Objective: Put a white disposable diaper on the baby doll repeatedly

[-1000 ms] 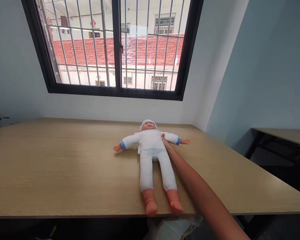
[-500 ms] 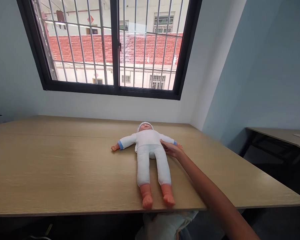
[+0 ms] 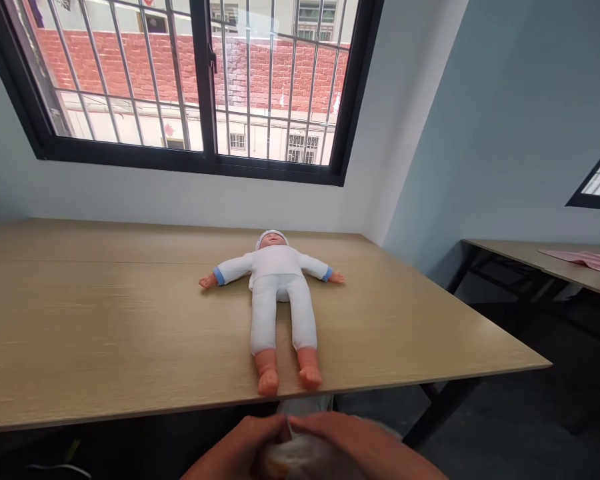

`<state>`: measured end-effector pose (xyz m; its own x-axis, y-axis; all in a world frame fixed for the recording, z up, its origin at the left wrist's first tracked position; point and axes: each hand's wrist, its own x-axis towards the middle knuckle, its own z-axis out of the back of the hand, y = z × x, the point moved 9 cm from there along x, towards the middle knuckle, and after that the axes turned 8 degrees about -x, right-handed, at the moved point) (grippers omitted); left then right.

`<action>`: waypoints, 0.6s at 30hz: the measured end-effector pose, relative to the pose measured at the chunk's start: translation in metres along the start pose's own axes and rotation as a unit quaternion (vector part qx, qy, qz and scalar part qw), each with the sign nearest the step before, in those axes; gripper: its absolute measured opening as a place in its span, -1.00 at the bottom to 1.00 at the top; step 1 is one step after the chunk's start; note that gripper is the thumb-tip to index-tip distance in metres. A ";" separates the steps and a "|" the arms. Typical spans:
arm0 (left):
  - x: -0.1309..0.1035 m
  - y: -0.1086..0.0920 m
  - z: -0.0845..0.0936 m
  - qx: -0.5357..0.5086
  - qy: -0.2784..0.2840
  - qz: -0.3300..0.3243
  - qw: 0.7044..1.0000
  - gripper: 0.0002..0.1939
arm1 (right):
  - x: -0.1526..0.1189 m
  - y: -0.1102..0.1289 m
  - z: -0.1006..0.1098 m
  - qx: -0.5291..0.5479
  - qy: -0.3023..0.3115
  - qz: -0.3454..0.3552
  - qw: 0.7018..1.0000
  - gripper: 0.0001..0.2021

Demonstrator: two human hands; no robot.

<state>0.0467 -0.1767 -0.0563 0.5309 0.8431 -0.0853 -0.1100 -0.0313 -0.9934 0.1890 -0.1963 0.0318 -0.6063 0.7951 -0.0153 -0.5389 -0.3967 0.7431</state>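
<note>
- And down at the bottom of the head view, both hands are in, blurred and cut off by the lower edge: the left hand (image 3: 240,448) and the right hand (image 3: 363,443) come close together, fingers bent inward.
- Between them, a pale, blurred bundle (image 3: 303,457)! Its material is too smeared to tell, and whether either hand is actually gripping it, I can't tell.
- Centre stage, the baby doll (image 3: 279,263) lies face up on the wooden table (image 3: 130,347), arms spread, feet near the front edge, in a white outfit with blue cuffs; its cap is only partly visible behind the face.
- Up top, the barred window (image 3: 275,169) runs out of frame.
- Over right, a side table (image 3: 510,249) is cut off, bearing a pink striped cloth (image 3: 587,259), with just a corner of a second window (image 3: 597,201) showing above.
</note>
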 end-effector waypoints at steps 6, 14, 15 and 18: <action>0.020 -0.053 -0.002 -0.100 -0.048 -0.084 0.990 -0.65 | 0.012 -0.029 -0.013 -0.092 -0.098 -0.048 0.990 -0.12; 0.015 -0.057 0.004 -0.172 -0.043 -0.066 0.982 -0.62 | 0.005 -0.026 0.006 0.011 -0.192 -0.055 0.980 -0.44; 0.015 -0.055 0.005 -0.180 -0.043 -0.070 0.980 -0.62 | 0.003 -0.028 0.010 0.033 -0.207 -0.066 0.976 -0.49; 0.017 -0.046 0.010 -0.210 -0.046 -0.089 0.973 -0.63 | -0.001 -0.033 0.016 0.091 -0.247 -0.086 0.961 -0.53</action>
<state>0.0521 -0.1559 -0.0108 0.4307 0.8990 0.0790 0.3395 -0.0802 -0.9372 0.2166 -0.1763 0.0174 -0.1422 0.9802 0.1378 -0.4670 -0.1892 0.8638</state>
